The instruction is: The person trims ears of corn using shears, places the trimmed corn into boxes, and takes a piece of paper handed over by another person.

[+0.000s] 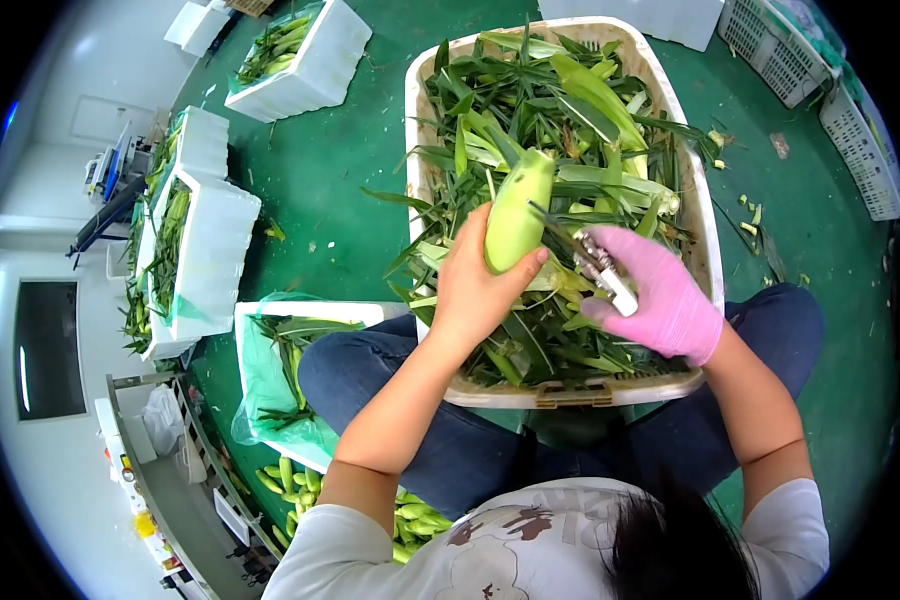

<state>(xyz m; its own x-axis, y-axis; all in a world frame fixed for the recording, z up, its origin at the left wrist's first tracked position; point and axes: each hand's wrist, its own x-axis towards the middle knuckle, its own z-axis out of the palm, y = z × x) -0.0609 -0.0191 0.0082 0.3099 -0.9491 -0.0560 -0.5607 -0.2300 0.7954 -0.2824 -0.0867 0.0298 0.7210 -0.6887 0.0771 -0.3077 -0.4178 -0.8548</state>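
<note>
My bare left hand (480, 275) is closed around the lower part of a green ear of corn (520, 205). The ear is still in its pale husk and tilts slightly right, its cut end up. In a pink glove, my right hand (660, 300) grips a pair of pruning shears (602, 270) with metal parts and a white handle. Their dark tip reaches the right side of the ear; whether it cuts into the husk I cannot tell. Both hands are above a large white tub (708, 240) heaped with stripped corn husks (570, 110).
White foam boxes (210, 250) of corn stand at the left, another foam box (315, 60) at upper left. A green-lined box (270, 375) is beside my left knee, with several husked ears (295, 485) below it. White crates (775, 50) are at upper right. Scraps (750, 225) litter the green floor.
</note>
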